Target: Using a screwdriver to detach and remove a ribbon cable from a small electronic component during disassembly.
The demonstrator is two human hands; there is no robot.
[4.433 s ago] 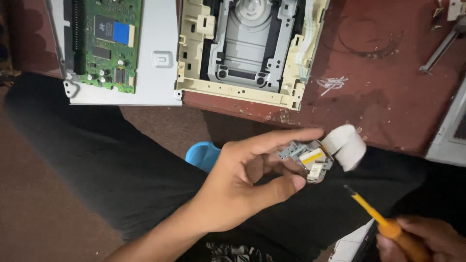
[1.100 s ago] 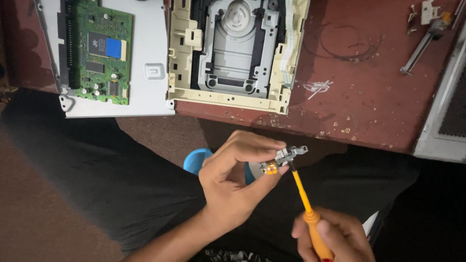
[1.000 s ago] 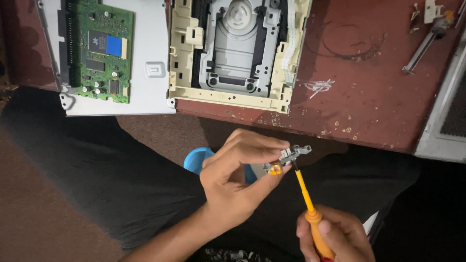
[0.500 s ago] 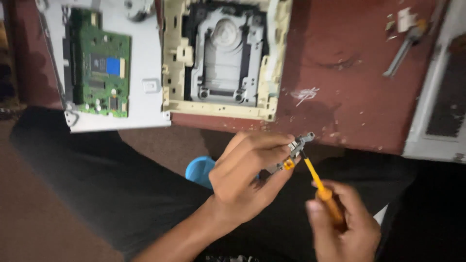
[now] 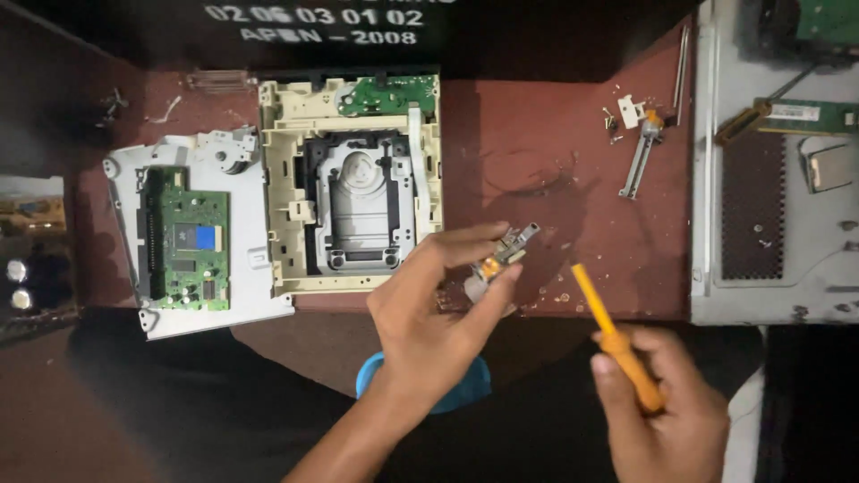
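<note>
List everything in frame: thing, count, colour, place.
Small metal mechanism with an orange part: 1, grey and orange, pinched in the left hand's fingertips.
Yellow-shafted screwdriver with orange handle: 1, in the right hand, tip apart from the mechanism.
Cream plastic drive chassis with grey metal centre: 1, on the table, centre.
White tray carrying a green circuit board: 1, left of the chassis.
Grey metal case panel: 1, right edge, green board strip on it.
Metal bracket and loose small parts: several, grey, upper right of table.
Dark red table: 1, scuffed.
Blue round object: 1, under the left wrist, partly hidden.
Left hand: 1, centre.
Right hand: 1, lower right.
</note>
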